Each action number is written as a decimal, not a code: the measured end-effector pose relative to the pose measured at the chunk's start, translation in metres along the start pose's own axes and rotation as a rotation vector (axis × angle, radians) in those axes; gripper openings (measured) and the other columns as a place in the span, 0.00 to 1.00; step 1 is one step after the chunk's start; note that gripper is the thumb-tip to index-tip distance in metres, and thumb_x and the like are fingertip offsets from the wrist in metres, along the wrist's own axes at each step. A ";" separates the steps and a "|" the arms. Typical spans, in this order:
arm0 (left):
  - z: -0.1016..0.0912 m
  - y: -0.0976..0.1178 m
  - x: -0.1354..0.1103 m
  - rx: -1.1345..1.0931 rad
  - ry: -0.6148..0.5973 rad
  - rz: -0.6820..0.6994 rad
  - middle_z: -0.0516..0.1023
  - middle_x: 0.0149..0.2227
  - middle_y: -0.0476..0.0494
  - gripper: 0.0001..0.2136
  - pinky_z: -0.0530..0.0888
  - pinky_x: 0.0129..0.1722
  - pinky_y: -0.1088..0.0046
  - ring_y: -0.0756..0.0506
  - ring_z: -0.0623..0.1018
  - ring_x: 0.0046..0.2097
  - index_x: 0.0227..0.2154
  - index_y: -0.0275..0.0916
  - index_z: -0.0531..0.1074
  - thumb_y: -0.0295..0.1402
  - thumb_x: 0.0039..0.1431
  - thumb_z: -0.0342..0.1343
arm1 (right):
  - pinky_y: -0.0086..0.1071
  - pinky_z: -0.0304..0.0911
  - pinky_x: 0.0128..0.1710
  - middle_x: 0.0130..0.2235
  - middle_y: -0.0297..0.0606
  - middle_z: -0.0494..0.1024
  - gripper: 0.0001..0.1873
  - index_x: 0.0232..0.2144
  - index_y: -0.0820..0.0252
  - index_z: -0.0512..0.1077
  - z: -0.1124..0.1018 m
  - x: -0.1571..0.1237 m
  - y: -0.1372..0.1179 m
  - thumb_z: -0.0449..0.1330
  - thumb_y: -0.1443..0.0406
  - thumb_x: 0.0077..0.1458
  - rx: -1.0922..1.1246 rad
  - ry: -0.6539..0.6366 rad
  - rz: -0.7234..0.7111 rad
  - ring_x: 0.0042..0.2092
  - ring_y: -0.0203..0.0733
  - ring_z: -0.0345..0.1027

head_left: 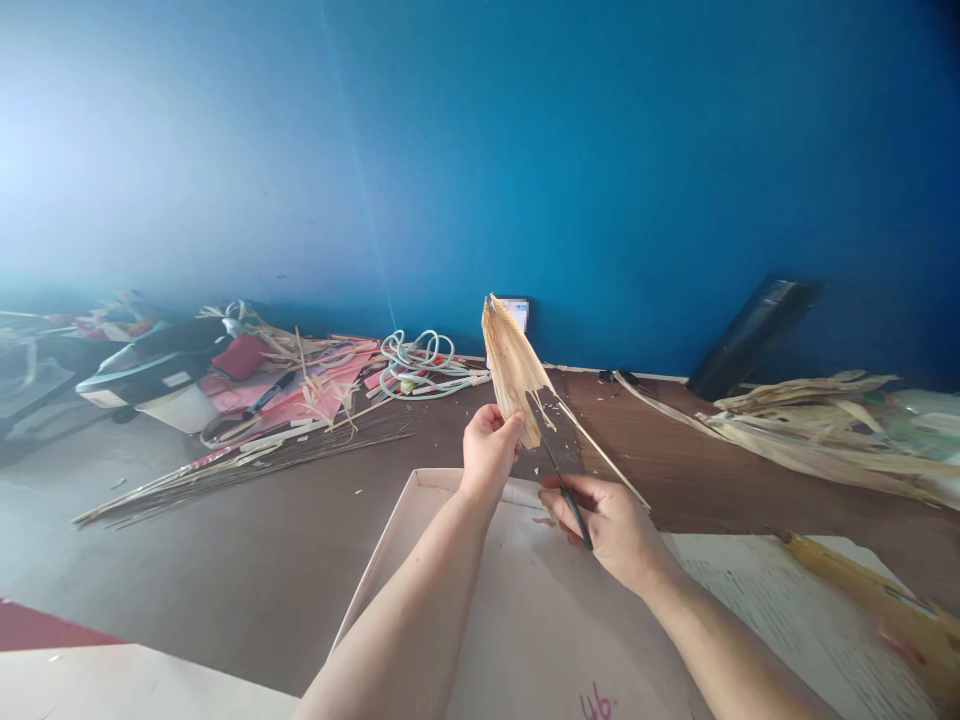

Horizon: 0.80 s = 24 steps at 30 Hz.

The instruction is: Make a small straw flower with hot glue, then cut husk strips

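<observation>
My left hand (493, 450) is closed, pinching a dry corn husk (516, 360) near its lower end. The husk stands upright over the box lid, its tip up and its right edge ragged, with a thin strip (600, 450) hanging off to the lower right. In my right hand (611, 525) is a pair of black-handled scissors (574, 510), seen edge-on. Their slim dark blades point up toward the husk's torn lower edge; whether they touch it, I cannot tell. A small husk scrap (545, 520) shows beside the right fingers.
Beneath my arms lies a shallow white box lid (517, 620). Coiled pale-blue cable (420, 365), red paper (345, 375) and thin sticks (247, 460) are at the left. A propped phone (516, 312), black cylinder (750, 335), more husks (810, 420) and printed paper (765, 590) surround the work.
</observation>
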<state>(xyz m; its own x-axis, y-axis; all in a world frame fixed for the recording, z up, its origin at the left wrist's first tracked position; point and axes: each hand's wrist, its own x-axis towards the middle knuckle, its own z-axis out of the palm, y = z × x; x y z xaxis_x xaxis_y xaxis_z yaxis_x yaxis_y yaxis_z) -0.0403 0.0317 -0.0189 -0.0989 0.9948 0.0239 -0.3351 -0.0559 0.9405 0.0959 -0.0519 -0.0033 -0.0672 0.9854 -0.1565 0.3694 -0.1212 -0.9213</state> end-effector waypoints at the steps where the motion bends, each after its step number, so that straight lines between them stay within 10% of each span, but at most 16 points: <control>1: 0.000 0.000 0.000 -0.002 0.000 -0.003 0.62 0.15 0.57 0.12 0.57 0.14 0.81 0.56 0.60 0.15 0.24 0.38 0.63 0.38 0.48 0.60 | 0.26 0.54 0.23 0.18 0.26 0.65 0.17 0.36 0.58 0.76 0.000 0.000 0.000 0.61 0.53 0.50 0.000 0.001 -0.003 0.22 0.34 0.57; 24: 0.002 0.004 -0.003 -0.002 -0.056 -0.051 0.63 0.15 0.56 0.12 0.56 0.14 0.82 0.56 0.61 0.16 0.23 0.38 0.62 0.37 0.47 0.60 | 0.27 0.53 0.24 0.19 0.27 0.65 0.10 0.33 0.58 0.75 0.000 0.000 0.000 0.62 0.59 0.49 0.025 0.007 -0.015 0.23 0.34 0.56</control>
<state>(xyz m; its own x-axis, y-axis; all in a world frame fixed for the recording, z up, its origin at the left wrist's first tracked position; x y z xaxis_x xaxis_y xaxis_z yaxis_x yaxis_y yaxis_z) -0.0397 0.0287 -0.0143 -0.0291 0.9996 -0.0047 -0.3402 -0.0055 0.9404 0.0959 -0.0520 -0.0033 -0.0656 0.9880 -0.1399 0.3450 -0.1091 -0.9322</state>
